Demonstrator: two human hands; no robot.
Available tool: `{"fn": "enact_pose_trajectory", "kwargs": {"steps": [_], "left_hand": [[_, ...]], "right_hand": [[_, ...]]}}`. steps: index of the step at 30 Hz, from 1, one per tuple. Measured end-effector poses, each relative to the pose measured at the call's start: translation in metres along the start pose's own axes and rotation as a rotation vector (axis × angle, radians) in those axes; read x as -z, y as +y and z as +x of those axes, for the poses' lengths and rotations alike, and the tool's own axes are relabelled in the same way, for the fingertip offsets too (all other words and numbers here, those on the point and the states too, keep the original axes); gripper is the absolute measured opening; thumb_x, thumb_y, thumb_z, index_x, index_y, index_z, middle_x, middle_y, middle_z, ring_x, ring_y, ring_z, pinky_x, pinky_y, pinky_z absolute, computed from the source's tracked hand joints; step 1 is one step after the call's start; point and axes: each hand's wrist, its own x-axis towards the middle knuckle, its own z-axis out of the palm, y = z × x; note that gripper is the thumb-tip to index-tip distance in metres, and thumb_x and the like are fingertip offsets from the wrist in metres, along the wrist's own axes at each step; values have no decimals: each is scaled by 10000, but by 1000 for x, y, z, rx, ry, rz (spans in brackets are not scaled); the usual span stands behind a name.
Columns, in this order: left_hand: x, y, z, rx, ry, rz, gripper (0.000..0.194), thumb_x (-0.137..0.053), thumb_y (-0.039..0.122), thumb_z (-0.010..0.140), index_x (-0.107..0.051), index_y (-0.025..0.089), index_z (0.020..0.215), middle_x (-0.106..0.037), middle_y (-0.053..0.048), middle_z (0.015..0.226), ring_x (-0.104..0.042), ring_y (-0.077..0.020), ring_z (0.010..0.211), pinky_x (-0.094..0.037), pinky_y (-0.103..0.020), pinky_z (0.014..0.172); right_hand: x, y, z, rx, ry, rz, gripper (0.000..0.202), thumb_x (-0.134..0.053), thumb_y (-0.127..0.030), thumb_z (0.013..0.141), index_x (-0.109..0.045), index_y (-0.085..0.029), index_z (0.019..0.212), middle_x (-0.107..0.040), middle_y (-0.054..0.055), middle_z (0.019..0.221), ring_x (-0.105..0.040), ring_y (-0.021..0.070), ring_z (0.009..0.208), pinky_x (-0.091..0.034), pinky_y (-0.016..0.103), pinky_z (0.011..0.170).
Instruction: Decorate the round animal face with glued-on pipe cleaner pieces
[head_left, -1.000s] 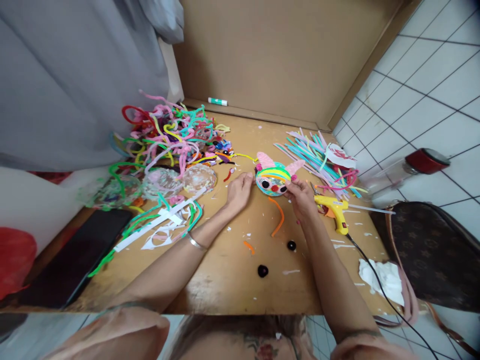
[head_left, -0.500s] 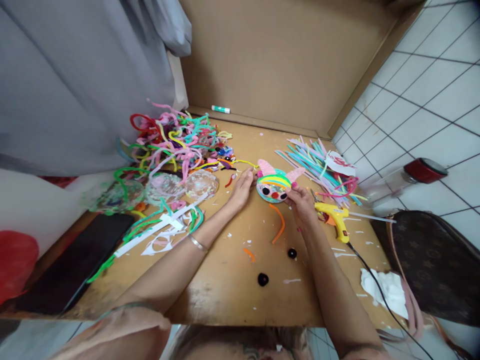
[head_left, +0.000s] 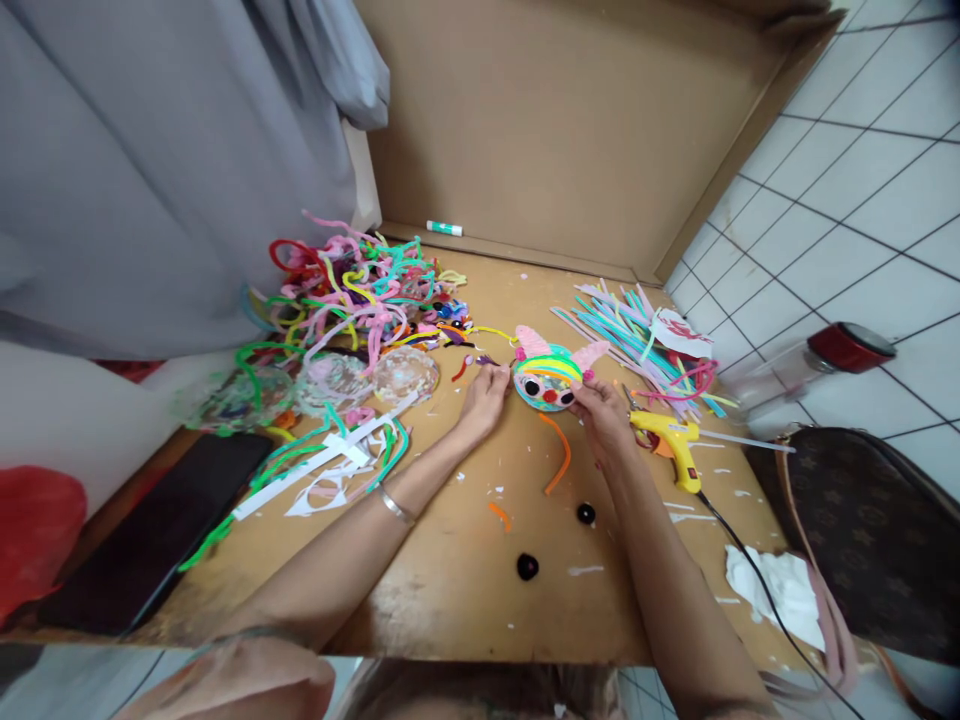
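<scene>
A round face ornament (head_left: 555, 366) with pink ears, black eyes, a red nose and green and yellow stripes is tilted up over the table. My right hand (head_left: 604, 412) pinches its lower right edge. Close to its left side, my left hand (head_left: 484, 400) has its fingers drawn together, with a small dark purple piece (head_left: 487, 360) showing at the fingertips. Below the ornament lies a curved orange pipe cleaner (head_left: 558, 455). Two black round pieces, one (head_left: 586, 514) farther off and one (head_left: 527, 567) nearer me, rest on the tabletop.
A yellow glue gun (head_left: 675, 440) with a cord lies right of my right hand. Tangled pipe cleaners (head_left: 360, 290) fill the left back, straight ones (head_left: 615, 325) the right back. A phone (head_left: 161, 530), glue stick (head_left: 444, 229), bottle (head_left: 817, 365) and brown bag (head_left: 885, 540) edge the table.
My left hand has shifted slightly down and away from the ornament, its fingers drawing together; the purple piece now shows at its tips. The right hand keeps its hold, and the view has shifted slightly.
</scene>
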Motion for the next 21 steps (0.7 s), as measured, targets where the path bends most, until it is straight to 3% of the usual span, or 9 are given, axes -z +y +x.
{"fn": "enact_pose_trajectory", "kwargs": {"steps": [8,13,21], "left_hand": [[-7,6,0,20,-58,-50,396,-604,570,866,-647,193,981,-705,-69,978,-642,-248,1004,-497,-411,970],[-9,12,-1,14,-107,-100,467,-669,549,818,-645,169,1089,-714,-95,1073,-644,-262,1065,-486,-417,998],[-8,6,2,33,-69,-100,488,-670,547,818,-645,172,1130,-711,-97,1092,-632,-282,1117,-485,-447,1014]], "right_hand": [[-9,-3,-9,41,36,-32,617,-957,-445,372,-582,-221,807,-693,-46,676,-639,139,628,-510,271,588],[-8,-4,-10,49,3,-23,569,-942,-457,422,-580,-226,795,-672,-59,685,-634,131,670,-520,272,652],[-5,-9,-12,15,-35,5,545,-944,-446,422,-592,-232,779,-672,-63,713,-635,122,710,-522,268,702]]}}
